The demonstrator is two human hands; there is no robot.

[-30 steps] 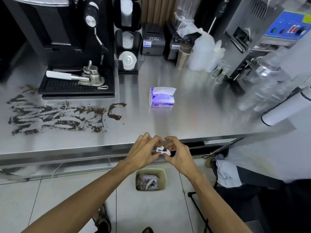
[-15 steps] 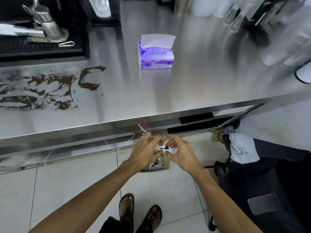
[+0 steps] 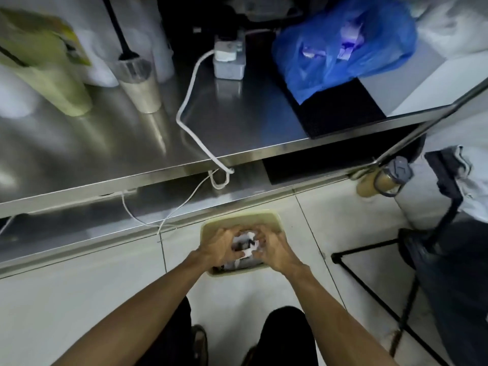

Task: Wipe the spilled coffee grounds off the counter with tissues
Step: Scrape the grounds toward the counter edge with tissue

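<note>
A crumpled white tissue (image 3: 245, 244), smudged dark, sits pinched between our left hand (image 3: 220, 247) and right hand (image 3: 277, 250), both curled onto it just above a pale green rectangular plastic bin (image 3: 239, 217) on the floor (image 3: 79, 299), by the front edge of the steel shelf (image 3: 79, 225). We judge one wipe finished, the wad undropped; the counter's spill is out of view.
</note>
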